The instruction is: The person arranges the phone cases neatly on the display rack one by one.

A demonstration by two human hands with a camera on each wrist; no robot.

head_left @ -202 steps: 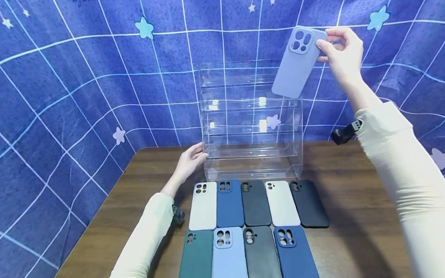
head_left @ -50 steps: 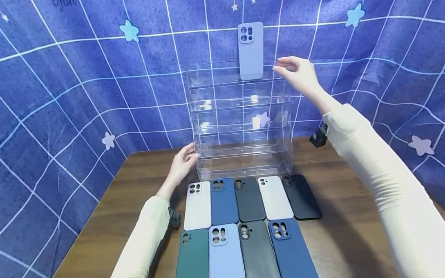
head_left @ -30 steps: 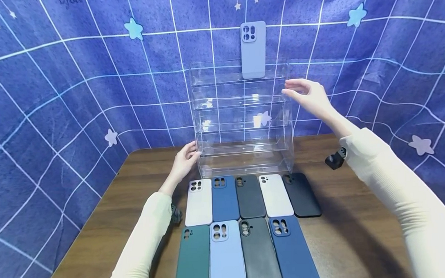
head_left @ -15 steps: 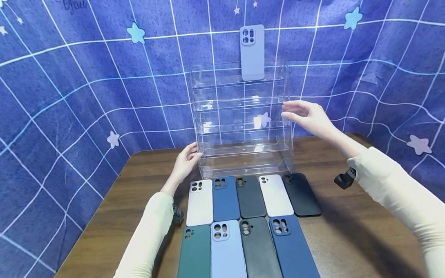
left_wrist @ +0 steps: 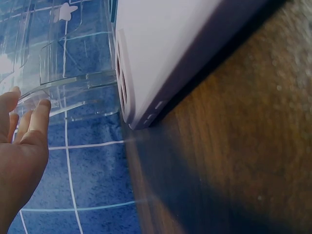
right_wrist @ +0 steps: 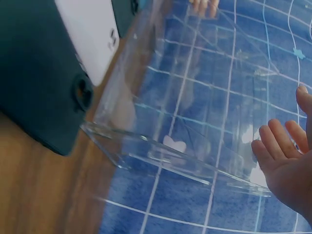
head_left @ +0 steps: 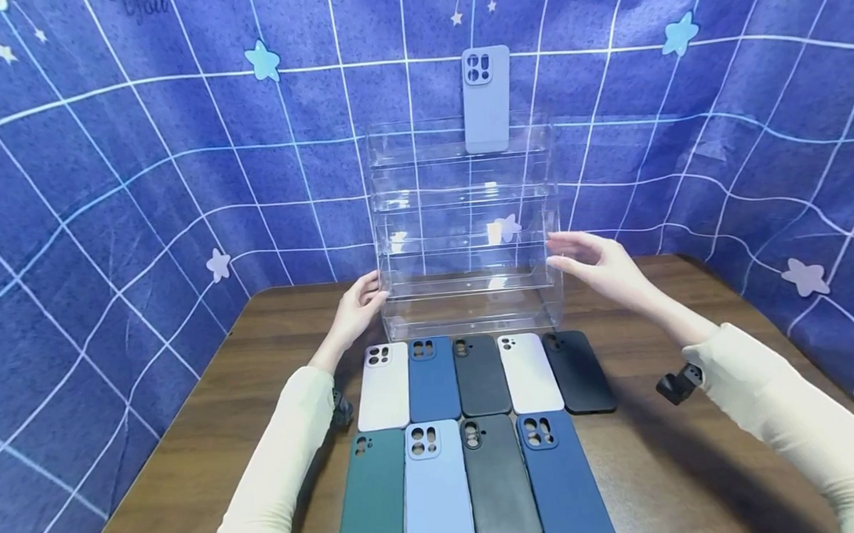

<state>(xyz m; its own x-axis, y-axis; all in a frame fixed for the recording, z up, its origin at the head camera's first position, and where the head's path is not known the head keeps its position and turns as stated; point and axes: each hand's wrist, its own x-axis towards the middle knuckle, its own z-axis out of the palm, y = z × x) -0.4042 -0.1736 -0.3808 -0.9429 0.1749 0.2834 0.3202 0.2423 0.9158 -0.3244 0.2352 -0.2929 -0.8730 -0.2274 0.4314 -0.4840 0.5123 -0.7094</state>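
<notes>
A clear acrylic tiered display rack (head_left: 463,285) stands on the table. A lilac phone case (head_left: 486,107) stands upright in its top tier, right of the middle. My left hand (head_left: 354,312) touches the rack's lower left side with its fingertips, the thumb near the front edge; the left wrist view shows the fingers (left_wrist: 39,119) extended at the clear panel. My right hand (head_left: 604,268) holds nothing, its fingers loosely extended beside the rack's right side, about halfway down. In the right wrist view that right hand (right_wrist: 287,170) has its palm and relaxed fingers showing near the panel.
Two rows of phone cases lie on the wooden table (head_left: 227,415) before the rack: white (head_left: 384,389), blue (head_left: 434,380), black (head_left: 579,375), green (head_left: 373,496), light blue (head_left: 438,493) and others. A blue grid-and-star cloth (head_left: 289,146) hangs behind and at both sides.
The lilac phone case, first held up in my right hand, now stands in the top tier. My right hand let it go and moved down along the rack's right side; the left stayed put.
</notes>
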